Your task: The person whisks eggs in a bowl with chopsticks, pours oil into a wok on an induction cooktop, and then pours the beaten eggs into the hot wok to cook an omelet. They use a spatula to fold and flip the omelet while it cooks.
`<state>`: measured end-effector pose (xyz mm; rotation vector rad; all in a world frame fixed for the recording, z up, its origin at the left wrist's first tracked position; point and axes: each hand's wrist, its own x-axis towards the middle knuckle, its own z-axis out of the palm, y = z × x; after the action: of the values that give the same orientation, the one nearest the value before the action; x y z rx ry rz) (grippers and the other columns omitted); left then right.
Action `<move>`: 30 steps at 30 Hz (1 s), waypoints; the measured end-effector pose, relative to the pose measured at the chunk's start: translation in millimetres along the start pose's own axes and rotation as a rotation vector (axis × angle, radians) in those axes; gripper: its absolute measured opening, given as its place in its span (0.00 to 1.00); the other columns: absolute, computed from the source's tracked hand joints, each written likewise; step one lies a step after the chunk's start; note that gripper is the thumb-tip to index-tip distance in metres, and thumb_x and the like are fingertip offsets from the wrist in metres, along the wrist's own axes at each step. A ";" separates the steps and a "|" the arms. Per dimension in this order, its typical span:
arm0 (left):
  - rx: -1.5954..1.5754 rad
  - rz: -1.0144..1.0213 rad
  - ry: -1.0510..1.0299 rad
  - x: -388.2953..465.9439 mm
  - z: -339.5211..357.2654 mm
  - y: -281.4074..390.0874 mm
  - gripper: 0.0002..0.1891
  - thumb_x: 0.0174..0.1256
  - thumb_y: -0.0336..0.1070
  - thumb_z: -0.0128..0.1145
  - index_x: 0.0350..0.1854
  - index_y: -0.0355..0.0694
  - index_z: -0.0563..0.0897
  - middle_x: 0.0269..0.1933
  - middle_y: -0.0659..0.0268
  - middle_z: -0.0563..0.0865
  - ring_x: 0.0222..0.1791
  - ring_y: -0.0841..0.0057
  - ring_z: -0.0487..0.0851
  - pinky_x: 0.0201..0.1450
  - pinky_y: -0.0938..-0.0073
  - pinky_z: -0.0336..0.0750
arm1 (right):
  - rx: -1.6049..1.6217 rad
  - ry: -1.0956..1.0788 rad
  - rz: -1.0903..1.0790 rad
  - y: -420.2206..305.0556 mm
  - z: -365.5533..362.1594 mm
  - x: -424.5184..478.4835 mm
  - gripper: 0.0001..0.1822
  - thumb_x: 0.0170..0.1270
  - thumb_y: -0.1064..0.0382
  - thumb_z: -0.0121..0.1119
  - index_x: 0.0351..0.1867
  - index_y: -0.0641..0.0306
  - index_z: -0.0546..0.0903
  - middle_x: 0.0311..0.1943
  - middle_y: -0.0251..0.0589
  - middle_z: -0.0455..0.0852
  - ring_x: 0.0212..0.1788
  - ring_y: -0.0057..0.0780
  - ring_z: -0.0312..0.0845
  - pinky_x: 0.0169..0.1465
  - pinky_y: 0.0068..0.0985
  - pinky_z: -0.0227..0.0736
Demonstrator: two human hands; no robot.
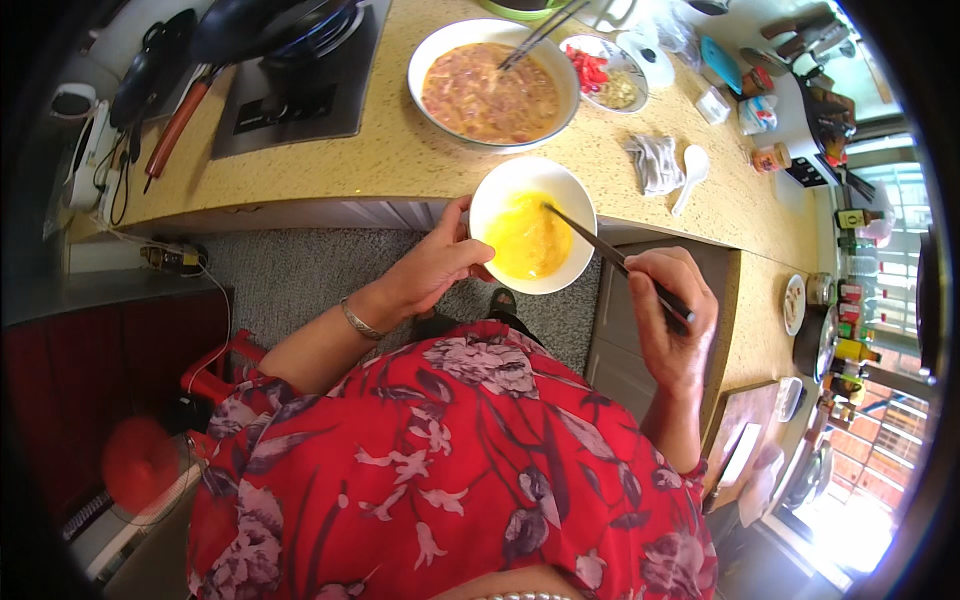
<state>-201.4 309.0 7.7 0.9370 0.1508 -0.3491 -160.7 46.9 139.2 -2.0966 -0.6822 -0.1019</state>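
Observation:
My left hand point(450, 259) grips the rim and side of a white bowl point(495, 187), held in front of the counter's edge. Beaten egg point(529, 236), yellow and partly mixed, fills the bottom of it. Dark chopsticks point(600, 244) are in my right hand point(675, 315), their tips dipping into the egg. Just beyond, on the counter, stands a large white basin point(420, 97) of meat pieces in brownish liquid point(487, 97), with another pair of chopsticks point(536, 41) leaning in it. Beside the basin, a plate point(637, 75) carries chopped red pepper point(585, 67) and minced garlic point(619, 90).
A wok point(247, 30) with a wooden handle point(176, 131) sits on the stove point(292, 112) at left. Right of the bowl lie a folded cloth point(656, 163) and a white spoon point(694, 172). A knife point(739, 454) rests on a cutting board point(750, 412) along the right counter.

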 end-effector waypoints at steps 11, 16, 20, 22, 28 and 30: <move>0.001 0.122 0.138 -64.6 -54.9 19.1 0.39 0.69 0.33 0.58 0.78 0.41 0.52 0.68 0.59 0.70 0.59 0.73 0.78 0.51 0.70 0.82 | 0.373 -0.071 0.345 -17.1 63.2 -4.1 0.05 0.73 0.72 0.59 0.44 0.71 0.83 0.35 0.36 0.85 0.37 0.20 0.79 0.43 0.18 0.75; 0.003 0.180 0.146 -76.7 -67.9 20.5 0.39 0.69 0.36 0.58 0.78 0.42 0.51 0.69 0.60 0.69 0.60 0.71 0.78 0.53 0.68 0.81 | 0.572 -0.075 0.314 -19.4 89.8 -1.6 0.04 0.74 0.72 0.56 0.45 0.69 0.82 0.35 0.38 0.86 0.37 0.21 0.80 0.44 0.21 0.77; 0.018 0.171 0.166 -82.6 -71.4 22.5 0.38 0.70 0.36 0.57 0.78 0.42 0.52 0.68 0.60 0.70 0.61 0.71 0.78 0.53 0.67 0.81 | 0.565 0.021 0.357 -1.7 101.1 6.8 0.04 0.75 0.70 0.57 0.44 0.69 0.81 0.36 0.38 0.87 0.37 0.22 0.80 0.45 0.23 0.77; -0.006 0.176 0.175 -83.4 -73.7 23.7 0.37 0.70 0.36 0.57 0.77 0.42 0.53 0.68 0.59 0.70 0.61 0.70 0.78 0.53 0.67 0.81 | 0.772 -0.139 0.395 -12.0 109.2 8.1 0.04 0.75 0.69 0.58 0.44 0.69 0.81 0.36 0.38 0.87 0.37 0.22 0.80 0.44 0.23 0.76; -0.010 0.175 0.180 -88.1 -74.8 26.0 0.35 0.70 0.35 0.56 0.75 0.42 0.54 0.67 0.58 0.71 0.61 0.69 0.78 0.54 0.65 0.82 | 0.565 -0.107 0.343 -17.0 104.6 19.1 0.05 0.75 0.68 0.59 0.42 0.69 0.81 0.36 0.39 0.86 0.37 0.23 0.81 0.45 0.23 0.76; -0.043 0.164 0.171 -86.9 -75.4 26.7 0.36 0.70 0.36 0.56 0.76 0.42 0.53 0.67 0.57 0.71 0.61 0.69 0.78 0.54 0.65 0.82 | 0.717 -0.179 0.397 -19.5 113.9 17.3 0.06 0.74 0.68 0.60 0.41 0.70 0.82 0.35 0.39 0.86 0.36 0.22 0.81 0.44 0.23 0.77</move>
<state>-271.2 404.3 7.8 0.9299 0.2349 -0.1134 -176.3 152.6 91.8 -1.5086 -0.3177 0.4890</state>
